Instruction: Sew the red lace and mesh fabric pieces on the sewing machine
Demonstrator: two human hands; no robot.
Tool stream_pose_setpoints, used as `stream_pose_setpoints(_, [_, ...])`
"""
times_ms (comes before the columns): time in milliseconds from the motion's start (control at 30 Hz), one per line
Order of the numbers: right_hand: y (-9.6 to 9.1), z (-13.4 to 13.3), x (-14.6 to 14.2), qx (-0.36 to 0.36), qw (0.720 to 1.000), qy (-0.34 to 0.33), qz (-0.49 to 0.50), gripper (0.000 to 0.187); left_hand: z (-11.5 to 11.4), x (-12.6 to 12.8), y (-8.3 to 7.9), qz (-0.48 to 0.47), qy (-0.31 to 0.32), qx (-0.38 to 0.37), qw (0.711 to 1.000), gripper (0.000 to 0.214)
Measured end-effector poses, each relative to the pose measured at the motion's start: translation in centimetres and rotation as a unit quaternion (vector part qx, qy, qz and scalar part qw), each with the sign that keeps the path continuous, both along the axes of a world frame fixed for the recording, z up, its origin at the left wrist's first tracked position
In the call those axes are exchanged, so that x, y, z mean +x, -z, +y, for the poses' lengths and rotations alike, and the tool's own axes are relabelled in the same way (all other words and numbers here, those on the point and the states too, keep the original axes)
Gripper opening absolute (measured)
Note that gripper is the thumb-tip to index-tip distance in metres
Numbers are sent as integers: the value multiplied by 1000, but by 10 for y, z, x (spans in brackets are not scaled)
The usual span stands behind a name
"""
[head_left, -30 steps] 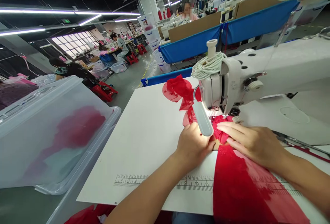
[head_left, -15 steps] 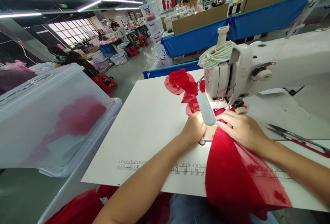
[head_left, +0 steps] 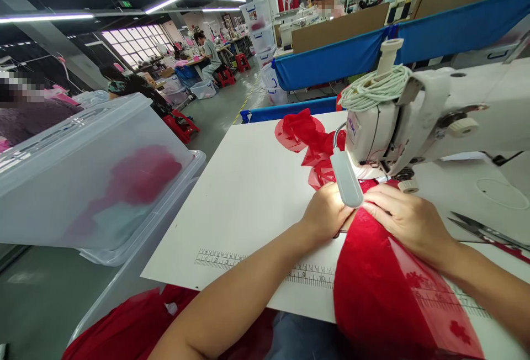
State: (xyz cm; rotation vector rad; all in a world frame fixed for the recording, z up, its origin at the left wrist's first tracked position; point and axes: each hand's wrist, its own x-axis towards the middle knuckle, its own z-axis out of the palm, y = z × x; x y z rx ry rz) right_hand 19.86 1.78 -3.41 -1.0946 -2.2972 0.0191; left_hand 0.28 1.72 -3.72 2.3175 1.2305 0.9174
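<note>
A piece of sheer red fabric (head_left: 368, 282) drapes over the front edge of the white table and runs up under the head of a sewing machine (head_left: 372, 133). My right hand (head_left: 408, 219) is closed on the fabric's upper part, thumb and fingers pressed together just before the needle area. On the other side, my left hand (head_left: 327, 213) is curled in at the fabric's left edge; a small grey lamp (head_left: 346, 179) hides its fingertips. The presser foot is mostly hidden. More red fabric (head_left: 302, 133) lies bunched behind the lamp.
Dark-bladed scissors (head_left: 488, 233) lie on the right. A printed ruler (head_left: 223, 259) runs along the white table (head_left: 199, 211). Left stands a translucent plastic bin (head_left: 103, 183), with red cloth (head_left: 120, 321) below the table edge. A blue cloth barrier (head_left: 327, 62) and seated people are beyond.
The view has turned slightly left, so the scene sits further right. Both hands stay by the needle area, and my left fingers now reach closer to the fabric's edge.
</note>
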Motion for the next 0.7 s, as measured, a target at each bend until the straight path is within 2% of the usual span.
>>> stream_pose_setpoints(233, [4,-4,6,105,993,18,-49,31,-3,-3,-4,52,7,56,997,27])
stream_pose_setpoints(400, [6,-5,8,118,991,1,-62,32,-7,-4,-7,130,20,119,984,30])
stream_pose_setpoints(600, [8,-7,9,105,992,-5,-76,29,-22,-3,-14,233,2,100,967,34])
stream_pose_setpoints(700, [8,-7,10,111,990,-11,-87,29,-34,-4,-21,232,22,112,966,49])
